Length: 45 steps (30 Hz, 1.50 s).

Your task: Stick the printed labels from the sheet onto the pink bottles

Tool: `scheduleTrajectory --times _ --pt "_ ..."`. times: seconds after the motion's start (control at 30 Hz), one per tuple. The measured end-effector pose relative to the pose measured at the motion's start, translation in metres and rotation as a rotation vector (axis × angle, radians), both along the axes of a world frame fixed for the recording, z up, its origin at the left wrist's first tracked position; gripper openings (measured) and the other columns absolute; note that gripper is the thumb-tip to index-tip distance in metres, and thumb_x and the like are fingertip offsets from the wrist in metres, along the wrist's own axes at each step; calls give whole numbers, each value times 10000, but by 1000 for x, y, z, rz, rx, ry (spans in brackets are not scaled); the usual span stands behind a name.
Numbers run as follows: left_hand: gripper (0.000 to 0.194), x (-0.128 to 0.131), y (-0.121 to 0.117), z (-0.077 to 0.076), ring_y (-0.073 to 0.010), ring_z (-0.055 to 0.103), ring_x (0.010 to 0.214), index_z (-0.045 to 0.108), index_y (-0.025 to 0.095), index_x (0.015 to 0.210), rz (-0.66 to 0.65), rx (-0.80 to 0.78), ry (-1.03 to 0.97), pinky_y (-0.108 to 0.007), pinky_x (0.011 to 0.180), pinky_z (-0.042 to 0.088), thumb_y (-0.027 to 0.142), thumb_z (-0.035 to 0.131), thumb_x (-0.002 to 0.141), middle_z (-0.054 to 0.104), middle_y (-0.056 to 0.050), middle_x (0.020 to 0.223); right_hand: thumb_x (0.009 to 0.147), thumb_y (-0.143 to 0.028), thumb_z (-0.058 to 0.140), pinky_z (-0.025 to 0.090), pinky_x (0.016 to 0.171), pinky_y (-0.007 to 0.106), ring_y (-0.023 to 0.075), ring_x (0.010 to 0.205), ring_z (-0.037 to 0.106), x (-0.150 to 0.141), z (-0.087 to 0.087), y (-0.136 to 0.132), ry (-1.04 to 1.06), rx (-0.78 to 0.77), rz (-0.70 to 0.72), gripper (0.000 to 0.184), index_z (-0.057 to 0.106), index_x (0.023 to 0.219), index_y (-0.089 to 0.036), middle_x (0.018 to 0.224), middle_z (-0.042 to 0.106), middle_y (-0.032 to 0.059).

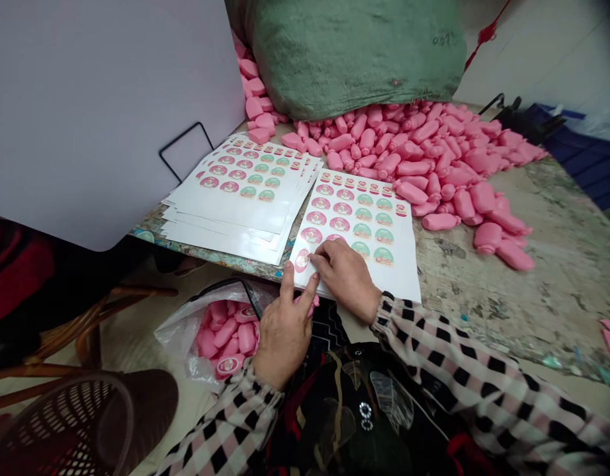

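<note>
My right hand (348, 277) is over the lower left part of a sticker sheet (404, 264), its thumb and index finger closed at the edge of a pink oval sticker (302, 260). That sticker sits tilted compared with the others in its column. My left hand (286, 330) is beside it at the table edge, index and middle fingers stretched toward the sheet. Under those fingers shows part of a small pink bottle (313, 305), mostly hidden by the hand. The sheet carries rows of pink and green stickers, with small red ones along its top.
Overlapping sticker sheets (225, 221) lie left of the sheet. Behind are heaped pink bottles (374, 142) and a green sack (354, 53). Below the table edge, a plastic bag (178, 330) holds pink bottles, some labelled. A brown basket (61, 423) and a grey panel (101, 119) stand left.
</note>
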<state>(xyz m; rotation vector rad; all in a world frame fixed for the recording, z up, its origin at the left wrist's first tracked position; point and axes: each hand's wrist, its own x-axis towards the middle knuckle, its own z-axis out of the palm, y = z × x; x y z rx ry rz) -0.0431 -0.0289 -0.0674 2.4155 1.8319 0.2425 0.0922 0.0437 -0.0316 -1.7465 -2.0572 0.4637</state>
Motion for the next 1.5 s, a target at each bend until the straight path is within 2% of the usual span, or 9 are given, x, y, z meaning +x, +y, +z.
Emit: scheduleTrajectory --times 0.27,0.5,0.7,0.9,1.1,1.23,1.33,1.4,1.5 --pt "526 2 -1 0 -245 631 890 245 346 1417 16 5 -4 -388 725 494 248 345 910 74 -163 1523 853 -331 491 323 625 269 152 748 517 -2 6 6 -35 -40 -15 166 546 773 -196 811 572 28" --pt "615 5 -1 -1 -225 622 902 159 343 1438 46 12 -18 -367 744 493 219 398 885 81 -145 1526 807 -385 522 284 562 260 134 680 497 -4 7 6 -9 -109 -65 187 540 751 -208 791 584 10" --pt "613 7 -1 1 -181 627 744 147 357 1437 65 8 50 -354 661 497 241 393 887 119 -164 1516 727 -350 579 272 534 267 123 611 468 -4 19 23 15 -249 -67 145 565 676 -215 688 593 -12" --pt "605 9 -3 1 -164 618 700 167 337 1438 69 -5 104 -336 616 497 269 401 883 69 -178 1521 678 -354 623 271 531 269 129 616 468 -5 35 33 -24 -241 -24 140 587 662 -219 684 598 -14" --pt "633 7 -2 3 -184 635 742 182 345 1431 58 -25 37 -354 639 502 229 438 864 16 -191 1520 685 -403 644 303 545 268 122 598 488 15 46 34 111 -130 -47 219 582 668 -194 649 588 -12" --pt "603 -7 -7 5 -262 575 1043 281 331 1400 39 16 -263 -373 775 496 188 471 847 41 -125 1531 703 -423 645 350 572 266 120 600 487 38 27 19 295 -133 -66 247 578 679 -186 653 582 -12" --pt "506 -16 -14 15 -259 466 1184 420 273 1312 154 101 -689 -343 871 458 293 557 825 298 -107 1440 715 -412 650 369 582 261 111 596 469 47 17 2 486 -131 -104 246 567 687 -183 645 556 -22" --pt "433 -17 -15 26 -188 575 969 478 240 1230 244 -78 -1097 -282 748 490 416 524 837 516 -91 1188 712 -391 666 379 583 258 105 596 466 47 19 -10 613 -138 -113 239 555 681 -182 652 552 -24" --pt "485 -6 -8 43 -91 527 554 495 206 1128 309 -693 -1718 -212 486 425 577 325 866 567 -24 809 710 -368 683 402 584 258 106 608 489 41 36 -29 726 -178 -76 227 552 673 -186 663 565 -21"
